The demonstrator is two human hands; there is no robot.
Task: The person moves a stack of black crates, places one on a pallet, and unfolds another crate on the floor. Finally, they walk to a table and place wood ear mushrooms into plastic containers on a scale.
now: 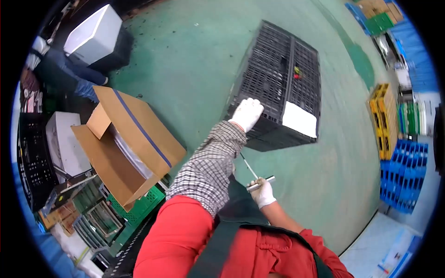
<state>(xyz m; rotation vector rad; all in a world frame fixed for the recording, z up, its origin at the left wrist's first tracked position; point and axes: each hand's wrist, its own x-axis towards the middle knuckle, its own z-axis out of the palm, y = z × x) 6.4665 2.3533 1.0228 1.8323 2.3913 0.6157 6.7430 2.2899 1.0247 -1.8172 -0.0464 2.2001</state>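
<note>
Green floor (194,60): left hand (247,113) touches crate (278,78) (label (300,119) unreadable), right hand (264,193) grips rod (261,184).

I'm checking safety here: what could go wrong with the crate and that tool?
1. The right hand grips a metal tool close to the checked sleeve; a slip might catch the arm.
2. The left hand rests on the edge of the black crate; if the crate shifts, fingers may get pinched.
</note>
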